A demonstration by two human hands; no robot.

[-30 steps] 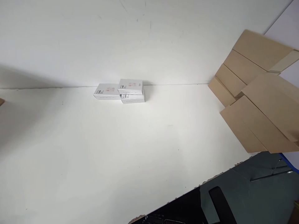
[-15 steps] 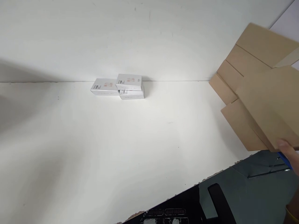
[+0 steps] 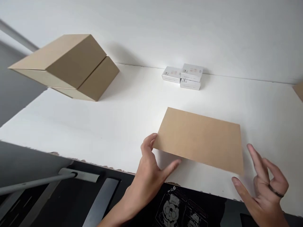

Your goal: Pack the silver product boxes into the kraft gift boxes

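A flat brown cardboard sheet (image 3: 201, 138) hovers just over the white table (image 3: 118, 119) near its front edge. My left hand (image 3: 151, 164) grips the sheet's near left corner, thumb underneath and fingers curled at the edge. My right hand (image 3: 265, 183) is beside the sheet's near right corner, fingers spread apart, touching nothing that I can see. Three small white boxes (image 3: 187, 77) sit at the back against the wall, one stacked on another.
Two closed brown cardboard boxes (image 3: 71, 67) stand stacked at the table's back left. A brown cardboard edge (image 3: 299, 90) shows at the far right. Below the front edge are a grey bar (image 3: 47, 179) and my dark printed shirt (image 3: 184, 208).
The view has swung left, so the right-hand cardboard stack is almost out of frame. A flat sheet now lies in front of me, my left hand holding it. Both hands have come into view.
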